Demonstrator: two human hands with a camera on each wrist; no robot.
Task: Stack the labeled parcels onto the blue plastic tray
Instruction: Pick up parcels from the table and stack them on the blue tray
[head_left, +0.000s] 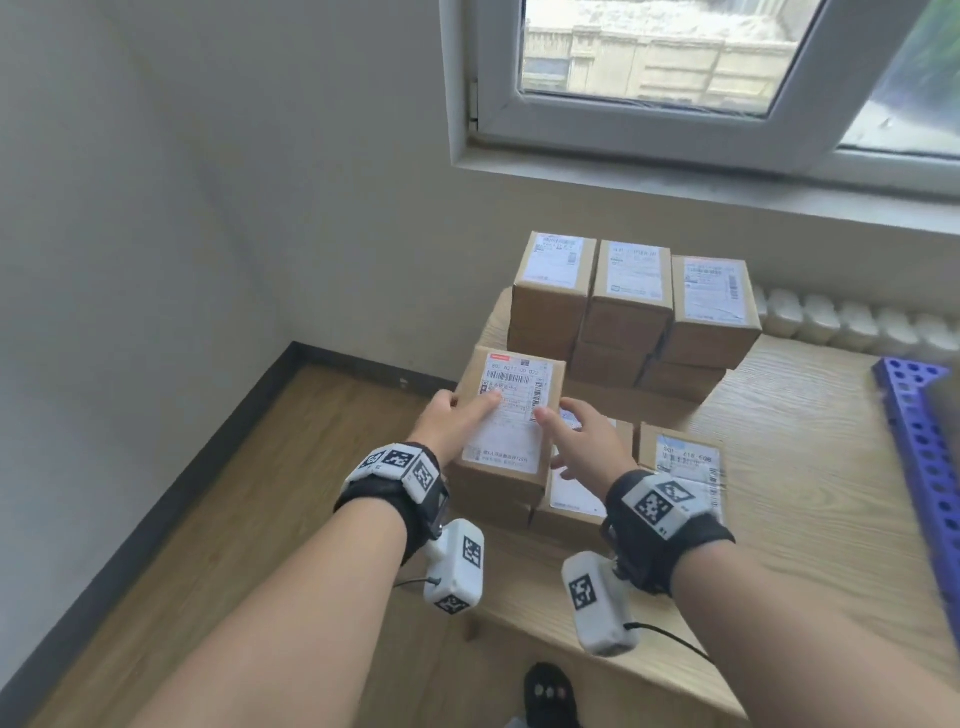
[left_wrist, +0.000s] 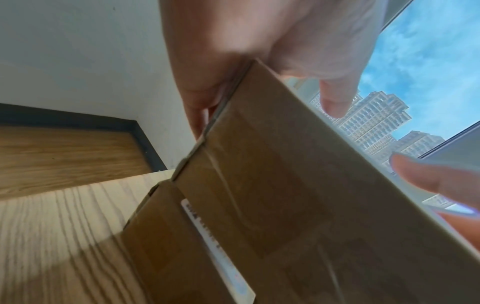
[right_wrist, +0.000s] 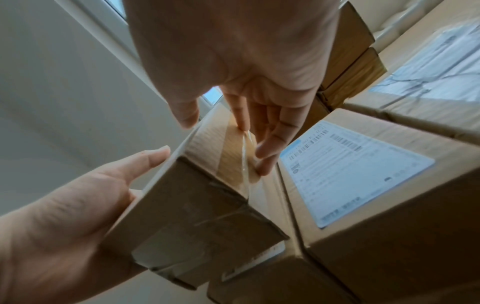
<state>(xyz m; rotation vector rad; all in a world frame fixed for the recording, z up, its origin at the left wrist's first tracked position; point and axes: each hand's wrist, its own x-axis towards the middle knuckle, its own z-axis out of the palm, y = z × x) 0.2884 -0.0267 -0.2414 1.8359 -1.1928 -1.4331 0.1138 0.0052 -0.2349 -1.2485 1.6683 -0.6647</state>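
Box (head_left: 511, 415) sits between my hands, on a lower box (head_left: 493, 512). My left hand (head_left: 447, 415) grips its left edge; my right hand (head_left: 582, 436) presses straight fingers on its right side. I think it's stiff and light; squeeze both sides. The tray (head_left: 919, 452) is far right.

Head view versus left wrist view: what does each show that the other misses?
Only the head view shows the blue tray on the table's right, the rear parcel stack and the printed label on the held parcel. Only the left wrist view shows that parcel's taped plain side and high-rise buildings outdoors. Both show the left hand gripping the parcel, the right hand at it, and the wooden table.
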